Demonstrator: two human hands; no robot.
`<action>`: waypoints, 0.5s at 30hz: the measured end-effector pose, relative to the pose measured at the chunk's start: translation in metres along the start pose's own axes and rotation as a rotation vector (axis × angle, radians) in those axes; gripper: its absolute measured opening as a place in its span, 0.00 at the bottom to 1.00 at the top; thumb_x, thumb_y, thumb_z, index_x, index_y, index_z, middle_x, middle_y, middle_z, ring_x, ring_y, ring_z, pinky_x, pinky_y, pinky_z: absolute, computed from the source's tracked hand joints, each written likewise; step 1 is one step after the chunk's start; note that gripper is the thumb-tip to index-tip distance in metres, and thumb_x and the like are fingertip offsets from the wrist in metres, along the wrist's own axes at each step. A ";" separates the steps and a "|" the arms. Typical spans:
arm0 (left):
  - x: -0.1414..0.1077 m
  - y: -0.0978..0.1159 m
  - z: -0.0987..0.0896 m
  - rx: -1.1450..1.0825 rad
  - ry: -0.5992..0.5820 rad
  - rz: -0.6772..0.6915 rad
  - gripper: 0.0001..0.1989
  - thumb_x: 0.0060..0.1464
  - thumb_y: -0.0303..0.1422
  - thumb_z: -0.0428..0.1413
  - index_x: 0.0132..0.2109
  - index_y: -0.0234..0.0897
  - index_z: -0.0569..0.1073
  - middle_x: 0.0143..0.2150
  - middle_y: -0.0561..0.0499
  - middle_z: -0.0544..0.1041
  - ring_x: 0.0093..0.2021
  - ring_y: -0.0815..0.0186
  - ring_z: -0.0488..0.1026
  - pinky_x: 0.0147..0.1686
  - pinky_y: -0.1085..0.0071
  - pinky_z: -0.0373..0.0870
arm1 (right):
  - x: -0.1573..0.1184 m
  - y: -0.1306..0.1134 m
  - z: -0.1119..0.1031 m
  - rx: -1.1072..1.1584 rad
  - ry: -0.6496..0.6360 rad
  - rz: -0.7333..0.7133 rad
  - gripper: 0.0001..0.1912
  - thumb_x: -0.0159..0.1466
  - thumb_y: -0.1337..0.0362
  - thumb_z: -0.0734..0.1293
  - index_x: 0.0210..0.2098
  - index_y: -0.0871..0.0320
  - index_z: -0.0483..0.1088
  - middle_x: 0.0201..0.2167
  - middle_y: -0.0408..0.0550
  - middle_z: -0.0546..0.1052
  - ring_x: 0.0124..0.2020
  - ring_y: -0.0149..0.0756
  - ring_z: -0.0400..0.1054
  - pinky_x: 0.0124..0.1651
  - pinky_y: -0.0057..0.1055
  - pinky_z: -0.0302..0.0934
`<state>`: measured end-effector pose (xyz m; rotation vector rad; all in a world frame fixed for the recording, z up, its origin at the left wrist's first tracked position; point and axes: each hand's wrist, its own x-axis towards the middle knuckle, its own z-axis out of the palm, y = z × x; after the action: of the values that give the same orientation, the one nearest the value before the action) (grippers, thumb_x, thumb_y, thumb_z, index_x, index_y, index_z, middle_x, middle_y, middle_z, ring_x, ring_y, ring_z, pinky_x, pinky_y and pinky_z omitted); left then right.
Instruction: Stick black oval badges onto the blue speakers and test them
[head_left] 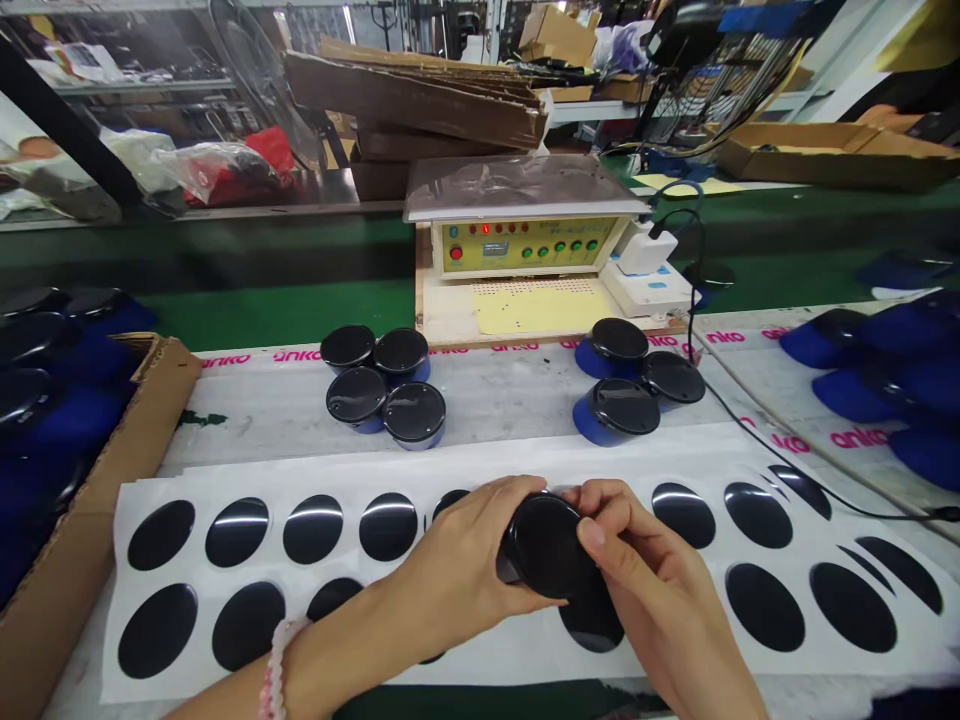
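My left hand (480,545) is wrapped round a cylinder with a glossy black top (551,545), tilted so the top faces me. At its right rim, the thumb and fingertips of my right hand (645,570) are pinched together; whether they grip the rim or a thin piece there is hidden. Beneath both hands lies a white sheet (300,680) with rows of black round stickers (247,625). Past the sheet stand several blue cylinders with black tops (415,412) on the left and three more blue cylinders (626,407) on the right.
A cardboard box (161,400) of blue cylinders borders the left side. More blue cylinders (862,395) lie at the right. Behind stands a control box (525,245) with lit buttons, beside a white power adapter (646,250). A black cable (750,430) runs across the right side.
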<state>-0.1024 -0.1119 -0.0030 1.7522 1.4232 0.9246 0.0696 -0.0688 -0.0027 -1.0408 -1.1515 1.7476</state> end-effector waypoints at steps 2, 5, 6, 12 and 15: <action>-0.001 0.002 -0.002 -0.001 -0.020 -0.026 0.34 0.45 0.36 0.66 0.57 0.44 0.60 0.55 0.51 0.72 0.53 0.62 0.71 0.55 0.66 0.67 | 0.000 -0.001 0.001 0.028 -0.002 -0.001 0.11 0.58 0.60 0.71 0.23 0.56 0.68 0.36 0.45 0.64 0.45 0.38 0.61 0.46 0.30 0.60; -0.003 0.007 -0.012 -0.003 -0.104 -0.098 0.43 0.43 0.37 0.66 0.64 0.43 0.54 0.62 0.46 0.65 0.61 0.57 0.63 0.60 0.59 0.62 | -0.001 -0.006 0.005 0.121 0.018 0.030 0.11 0.57 0.60 0.72 0.23 0.56 0.69 0.36 0.45 0.64 0.45 0.39 0.62 0.48 0.32 0.60; -0.003 0.008 -0.017 -0.025 -0.142 -0.118 0.48 0.43 0.39 0.66 0.66 0.42 0.51 0.66 0.45 0.60 0.64 0.55 0.59 0.61 0.56 0.60 | -0.001 -0.008 0.007 0.139 0.027 0.043 0.11 0.56 0.60 0.72 0.23 0.56 0.68 0.35 0.45 0.64 0.45 0.39 0.62 0.48 0.32 0.59; 0.001 0.011 -0.034 -0.265 0.025 -0.045 0.30 0.55 0.52 0.52 0.61 0.44 0.64 0.61 0.45 0.66 0.62 0.57 0.62 0.61 0.59 0.60 | -0.005 -0.013 0.011 0.086 0.029 0.029 0.12 0.57 0.58 0.71 0.23 0.55 0.68 0.35 0.46 0.64 0.45 0.40 0.62 0.48 0.32 0.58; 0.009 0.019 -0.030 -0.241 0.196 -0.036 0.14 0.60 0.42 0.51 0.45 0.42 0.78 0.37 0.49 0.77 0.38 0.65 0.76 0.40 0.70 0.74 | -0.006 -0.013 0.009 0.040 0.029 -0.021 0.13 0.57 0.57 0.71 0.23 0.55 0.68 0.34 0.45 0.64 0.44 0.39 0.61 0.47 0.32 0.58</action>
<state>-0.1171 -0.1041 0.0294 1.4865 1.3942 1.2214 0.0653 -0.0731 0.0134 -1.0236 -1.1014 1.7266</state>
